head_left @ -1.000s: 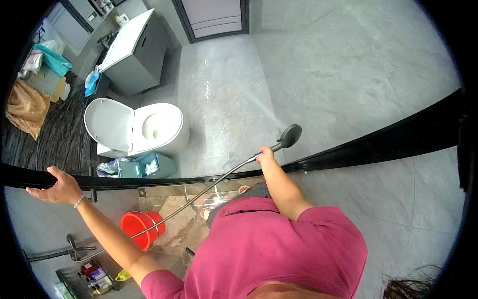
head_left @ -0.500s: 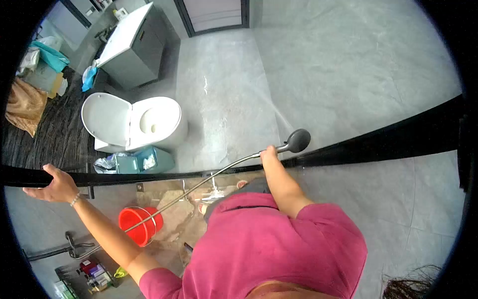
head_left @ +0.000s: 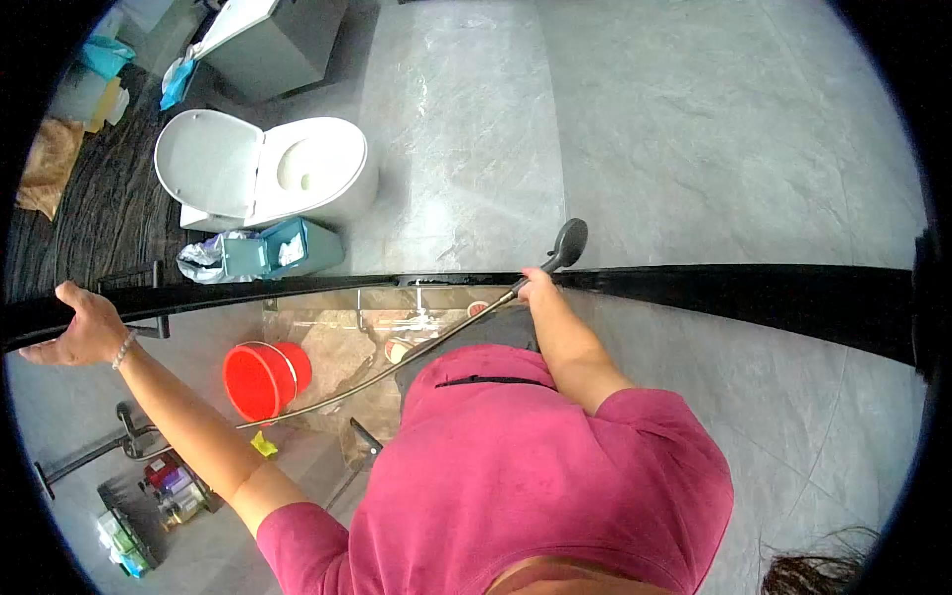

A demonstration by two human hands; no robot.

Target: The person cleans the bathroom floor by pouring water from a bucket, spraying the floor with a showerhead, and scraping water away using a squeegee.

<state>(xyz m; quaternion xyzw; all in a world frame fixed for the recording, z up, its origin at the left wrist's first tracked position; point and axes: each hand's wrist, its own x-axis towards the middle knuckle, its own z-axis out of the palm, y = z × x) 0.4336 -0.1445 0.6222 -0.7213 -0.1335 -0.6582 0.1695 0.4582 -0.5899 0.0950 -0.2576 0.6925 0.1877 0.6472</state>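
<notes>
My right hand [head_left: 537,286] is wrapped around the handle of a dark shower head [head_left: 570,244], which sticks out past the black frame bar [head_left: 674,281]. From the handle a metal shower hose [head_left: 382,375] runs back down to the left, across my front and behind my left forearm. My left hand [head_left: 87,332], a beaded bracelet at its wrist, is spread against or close beside the left end of the black bar; contact cannot be made out. A red bucket [head_left: 256,385] with a wire handle stands on the wet brown floor between my arms.
Beyond the bar are a toilet [head_left: 322,164] with raised lid, a teal bin [head_left: 309,250] and a grey cabinet [head_left: 283,50]. Lower left, a wall fixture [head_left: 134,426] and shelves of bottles [head_left: 178,496] lie near my left arm. A stick-like handle [head_left: 365,436] is beside my body.
The view has tilted down, showing less of the far room. The shower head has turned and sits closer to the bar. The faint water spray seen earlier is no longer distinct.
</notes>
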